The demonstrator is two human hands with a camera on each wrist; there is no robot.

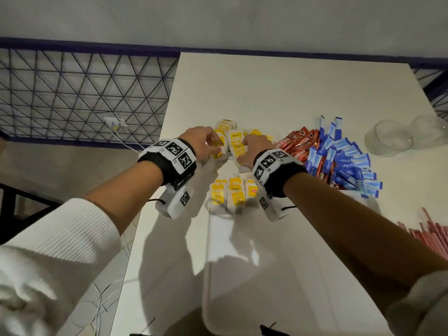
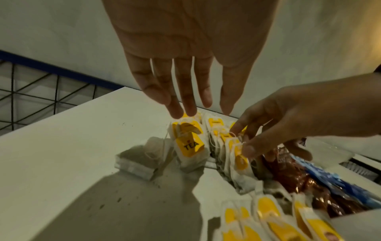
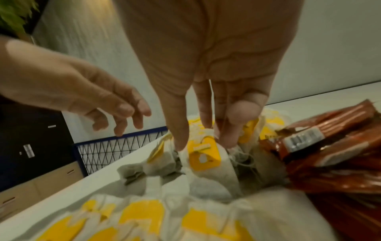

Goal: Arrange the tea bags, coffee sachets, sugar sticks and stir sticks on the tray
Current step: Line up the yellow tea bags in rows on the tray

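- My left hand (image 1: 203, 141) hangs over the loose pile of tea bags (image 1: 234, 141) near the middle of the worktop (image 1: 278, 93), grip spread, fingers straight and pointing down, fingertips (image 2: 177, 112) just above a bag whose yellow tag reads TEA.
- My right hand (image 1: 254, 149) is at the same pile from the 3 o'clock side; its grip pinches a tea bag (image 3: 203, 156) by the top edge, thumb and fingers closed on the paper.
- Three more tea bags (image 1: 232, 192) lie side by side at 6 o'clock from the pile, on the far end of the white tray (image 1: 242, 275).
- Red coffee sachets (image 1: 298, 144) lie at 3 o'clock, touching the pile, with blue sugar sticks (image 1: 344, 161) fanned out beyond them.
- Red stir sticks (image 1: 434, 236) lie at 4 o'clock, near the worktop's right edge.
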